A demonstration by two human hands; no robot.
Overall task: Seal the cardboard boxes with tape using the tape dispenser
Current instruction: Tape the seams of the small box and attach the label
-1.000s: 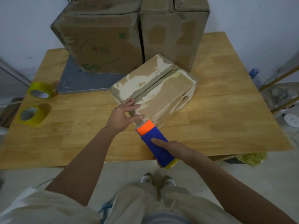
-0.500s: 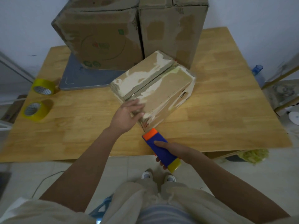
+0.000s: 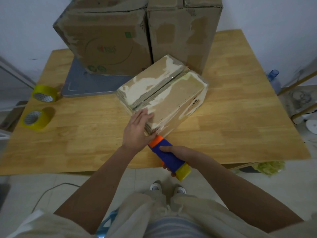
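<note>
Bracing item: left hand (image 3: 137, 130), fingers straight and flat against the near end face of the small worn brown cardboard box (image 3: 164, 98), thumb low by the bottom edge; nothing is gripped. Likely purpose: to pin the tape's starting end and keep the box from sliding.

Tool: blue tape dispenser with orange nose and yellow tape roll at its tail (image 3: 169, 158), gripped by the right hand (image 3: 178, 152), fingers wrapped under the body and index finger laid along the top, probably to steer it. Orange nose sits at the box's lower near corner, just beside the left thumb; whether it touches the cardboard cannot be told.

Work piece: box lies skewed on the light wooden table (image 3: 240, 126), top flaps closed, centre seam running away toward the far right, no tape over it visible.

Stock, far edge: two large brown cardboard boxes (image 3: 106, 36), side by side, the left one resting on a grey mat (image 3: 80, 86).

Spares, left edge: two yellowish rolls of tape (image 3: 45, 92).
</note>
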